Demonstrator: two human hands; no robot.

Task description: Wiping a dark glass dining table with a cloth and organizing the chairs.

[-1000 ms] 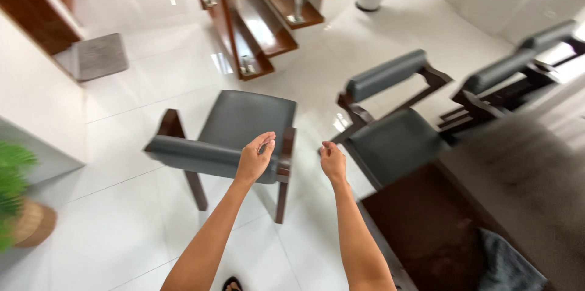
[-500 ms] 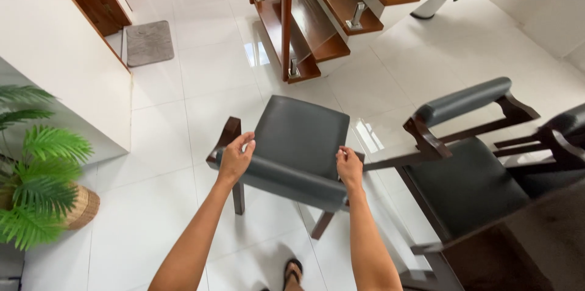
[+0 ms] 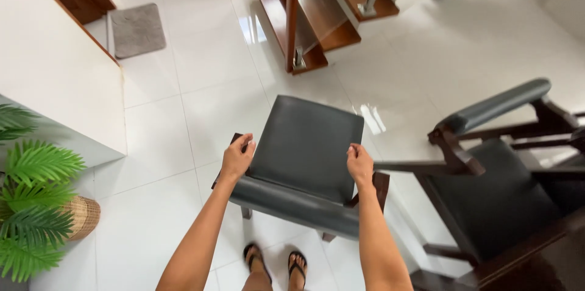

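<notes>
Two hands (image 3: 237, 158) (image 3: 361, 165) on one chair (image 3: 304, 145)

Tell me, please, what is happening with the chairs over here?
A person stands behind a dark grey padded chair with a brown wooden frame, gripping its backrest ends with the left hand and the right hand. It stands on the glossy white tiled floor, apart from a matching chair on the right.

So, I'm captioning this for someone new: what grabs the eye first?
Both hands grip a dark padded chair at centre: left hand and right hand at either end of its backrest. A second chair stands at right, wooden stairs at top, a potted palm at far left.
</notes>
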